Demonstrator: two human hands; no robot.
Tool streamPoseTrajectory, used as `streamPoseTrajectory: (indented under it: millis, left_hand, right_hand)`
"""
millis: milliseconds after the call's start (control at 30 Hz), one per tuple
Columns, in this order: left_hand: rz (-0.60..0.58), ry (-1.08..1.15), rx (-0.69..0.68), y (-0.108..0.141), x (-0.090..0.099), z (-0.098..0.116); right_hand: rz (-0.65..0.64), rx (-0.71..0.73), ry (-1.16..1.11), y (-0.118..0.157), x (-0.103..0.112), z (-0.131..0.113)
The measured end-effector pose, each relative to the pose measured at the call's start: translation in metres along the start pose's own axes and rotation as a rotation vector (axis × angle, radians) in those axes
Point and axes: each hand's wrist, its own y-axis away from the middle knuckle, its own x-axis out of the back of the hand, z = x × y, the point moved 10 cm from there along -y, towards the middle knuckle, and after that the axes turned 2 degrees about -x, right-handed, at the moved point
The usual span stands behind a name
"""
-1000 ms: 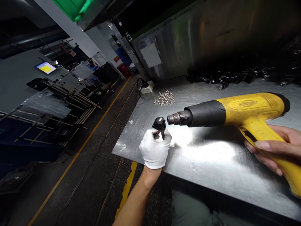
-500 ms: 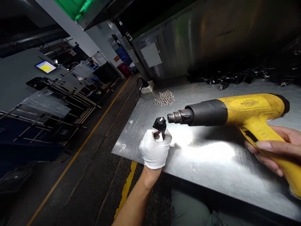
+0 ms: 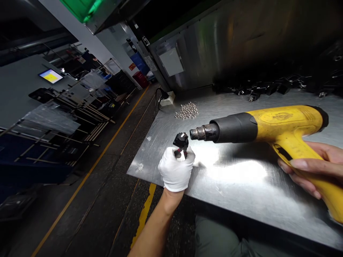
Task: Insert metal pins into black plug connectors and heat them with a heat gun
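Observation:
My left hand (image 3: 177, 169), in a white glove, is closed around a small black plastic part (image 3: 181, 140) that has a shiny metal piece on top and dark red bits below. Bare and wrapped round the handle, my right hand (image 3: 305, 171) holds a yellow heat gun (image 3: 286, 123) with a black collar. The gun's stepped metal nozzle (image 3: 203, 132) points left, its tip a small gap from the black part. What exactly the black part is, I cannot make out.
Small shiny metal pieces (image 3: 187, 110) lie grouped on the steel table (image 3: 222, 189). Behind them sits a white power socket (image 3: 168, 99) with a black plug. Black parts (image 3: 268, 87) are heaped along the back right. Racks (image 3: 80, 121) stand across the aisle at left.
Hardly anything differs. The whole view has shifted by a few pixels, and both hands keep their hold, with the nozzle beside the black part as before.

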Motion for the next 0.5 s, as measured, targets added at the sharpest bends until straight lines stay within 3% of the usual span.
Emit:
streamPoseTrajectory:
  millis: [500]
  left_hand:
    - [-0.008, -0.017, 0.012, 0.0006, -0.0020, -0.0020]
  right_hand:
    - [-0.025, 0.007, -0.042, -0.0029, 0.0044, 0.0053]
